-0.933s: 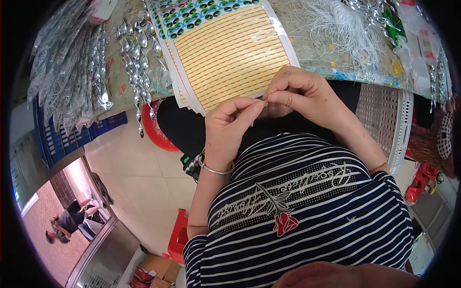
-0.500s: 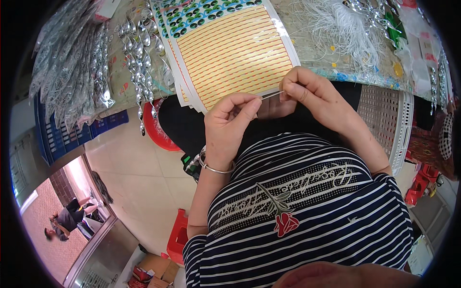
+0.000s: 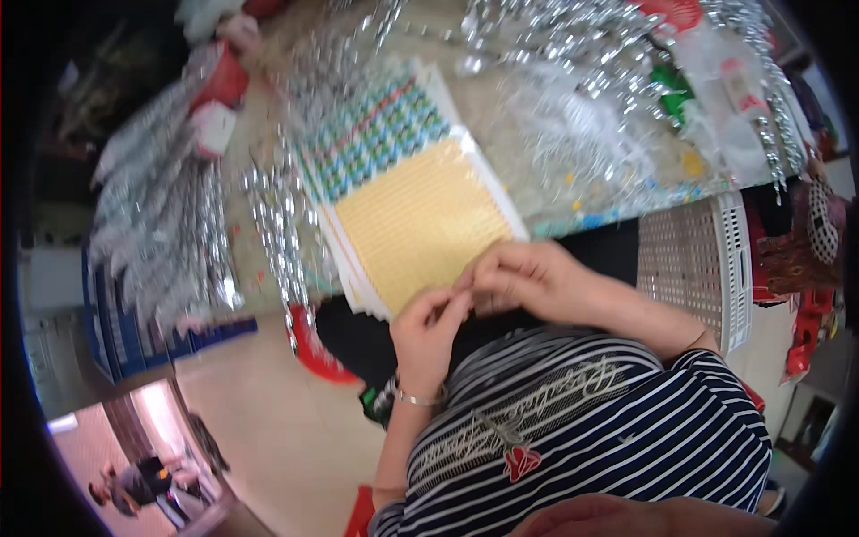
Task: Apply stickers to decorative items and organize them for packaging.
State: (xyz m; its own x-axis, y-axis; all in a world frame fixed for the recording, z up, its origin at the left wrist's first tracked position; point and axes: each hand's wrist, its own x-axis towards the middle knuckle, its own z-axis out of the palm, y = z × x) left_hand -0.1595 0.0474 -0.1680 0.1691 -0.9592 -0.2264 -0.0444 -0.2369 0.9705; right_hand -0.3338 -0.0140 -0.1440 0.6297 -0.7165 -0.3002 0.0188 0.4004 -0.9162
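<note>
Over the near edge of the sheets, my left hand and my right hand meet with fingertips pinched together. Both hands are closed, and motion blur hides whatever lies between the fingers. A bracelet circles my left wrist. Just beyond my hands lies a stack of sticker sheets, yellow with fine lines on the near part and patterned in green and blue on the far part. Loose white threads are heaped to the right of the sheets.
Silver twisted strands hang over the table edge at left, beside a pile of clear bags. A white plastic basket stands at right below the table. A blue crate and a red basin sit at lower left.
My hands have come together; a thin pale strand stretched between them before no longer shows. The view has shifted, so the table and my hands sit lower in it.
</note>
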